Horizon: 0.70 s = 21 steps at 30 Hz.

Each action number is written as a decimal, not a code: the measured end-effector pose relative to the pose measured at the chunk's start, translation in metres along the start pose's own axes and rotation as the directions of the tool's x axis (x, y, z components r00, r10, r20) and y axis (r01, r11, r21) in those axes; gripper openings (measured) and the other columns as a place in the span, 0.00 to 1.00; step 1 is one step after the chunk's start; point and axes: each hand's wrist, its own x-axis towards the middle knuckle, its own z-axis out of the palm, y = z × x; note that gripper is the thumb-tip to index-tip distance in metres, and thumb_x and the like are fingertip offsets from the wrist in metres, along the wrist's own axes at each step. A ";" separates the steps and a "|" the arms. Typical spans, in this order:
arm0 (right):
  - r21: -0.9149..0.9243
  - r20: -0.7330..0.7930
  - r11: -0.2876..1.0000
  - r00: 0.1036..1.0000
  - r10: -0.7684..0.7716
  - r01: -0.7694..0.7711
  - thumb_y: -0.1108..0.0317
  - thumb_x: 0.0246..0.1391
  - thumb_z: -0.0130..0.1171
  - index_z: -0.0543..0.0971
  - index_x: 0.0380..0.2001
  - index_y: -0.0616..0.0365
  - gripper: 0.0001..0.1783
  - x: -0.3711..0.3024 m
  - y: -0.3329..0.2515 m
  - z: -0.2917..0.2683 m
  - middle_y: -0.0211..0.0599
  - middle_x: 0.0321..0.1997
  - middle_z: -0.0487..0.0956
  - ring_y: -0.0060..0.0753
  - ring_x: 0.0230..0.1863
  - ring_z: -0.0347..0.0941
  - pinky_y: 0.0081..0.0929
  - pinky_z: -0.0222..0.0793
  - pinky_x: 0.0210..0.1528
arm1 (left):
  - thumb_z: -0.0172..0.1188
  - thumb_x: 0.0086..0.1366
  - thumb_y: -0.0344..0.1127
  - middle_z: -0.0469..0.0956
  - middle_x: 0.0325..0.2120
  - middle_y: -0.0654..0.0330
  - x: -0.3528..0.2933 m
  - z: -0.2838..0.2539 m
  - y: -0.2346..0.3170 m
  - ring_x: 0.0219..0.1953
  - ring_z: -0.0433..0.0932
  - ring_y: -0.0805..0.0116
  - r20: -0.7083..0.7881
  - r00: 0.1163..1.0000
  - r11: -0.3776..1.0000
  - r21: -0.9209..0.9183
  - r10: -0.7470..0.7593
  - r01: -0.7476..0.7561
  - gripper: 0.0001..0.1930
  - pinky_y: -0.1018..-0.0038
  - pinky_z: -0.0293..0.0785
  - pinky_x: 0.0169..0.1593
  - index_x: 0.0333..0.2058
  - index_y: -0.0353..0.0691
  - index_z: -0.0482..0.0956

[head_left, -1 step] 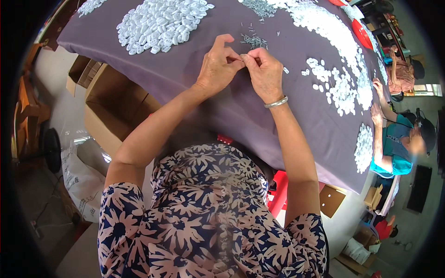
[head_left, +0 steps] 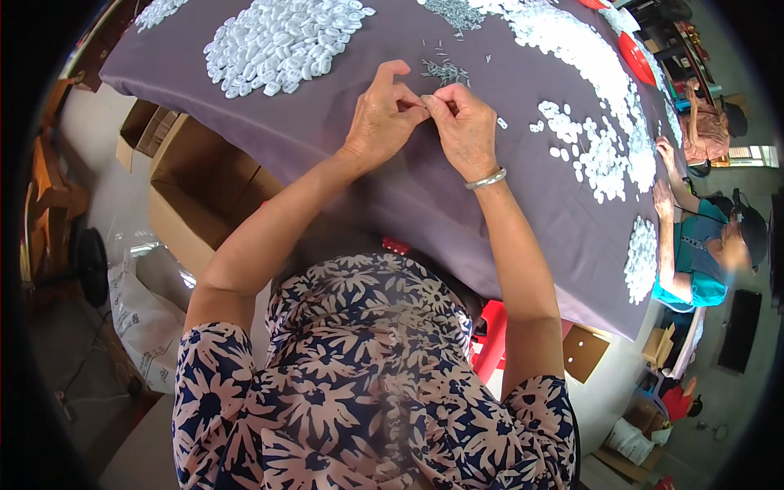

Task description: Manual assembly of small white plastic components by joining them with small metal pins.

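The left hand (head_left: 379, 124) and the right hand (head_left: 469, 135), the latter ringed by a pale bracelet (head_left: 486, 180), are held together above the tablecloth (head_left: 310, 131), thumbs and forefingers pinched; whether anything is gripped cannot be told. Virtually no change in pose is seen from the earlier frame. Small grey pins (head_left: 446, 73) are clustered just beyond the fingertips, with white pieces (head_left: 278, 49) heaped farther off, beyond the left hand.

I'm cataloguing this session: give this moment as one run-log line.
left hand: pinching; right hand: pinching, meeting left hand; between: too small to tell; ahead: grey rods; left side: heap of white pieces; surface: purple-grey cloth
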 end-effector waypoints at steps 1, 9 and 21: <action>0.020 0.025 1.000 1.000 0.010 -0.011 0.72 0.52 0.63 0.77 0.27 0.63 0.06 0.000 0.000 -0.002 0.29 0.20 0.76 0.14 0.23 0.67 0.18 0.66 0.26 | 0.65 0.55 0.29 0.81 0.26 0.57 -0.001 0.001 0.000 0.29 0.79 0.66 0.000 1.000 1.000 0.002 -0.001 0.001 0.28 0.72 0.75 0.38 0.52 0.33 0.61; 0.195 0.016 0.964 0.984 0.180 -0.180 0.68 0.56 0.61 0.79 0.31 0.60 0.07 0.003 0.005 -0.033 0.24 0.24 0.77 0.13 0.24 0.67 0.15 0.64 0.26 | 0.66 0.54 0.29 0.81 0.25 0.60 0.002 0.005 -0.006 0.29 0.78 0.72 0.023 1.000 0.997 -0.071 0.022 -0.020 0.25 0.76 0.75 0.37 0.50 0.34 0.67; -0.347 -0.039 0.871 0.933 0.357 -0.348 0.70 0.50 0.62 0.81 0.31 0.59 0.06 -0.024 0.087 -0.201 0.29 0.24 0.80 0.16 0.27 0.74 0.18 0.68 0.31 | 0.63 0.56 0.26 0.81 0.27 0.63 0.002 0.004 -0.009 0.30 0.77 0.78 0.022 0.999 0.992 -0.121 0.037 -0.034 0.20 0.80 0.73 0.38 0.47 0.36 0.70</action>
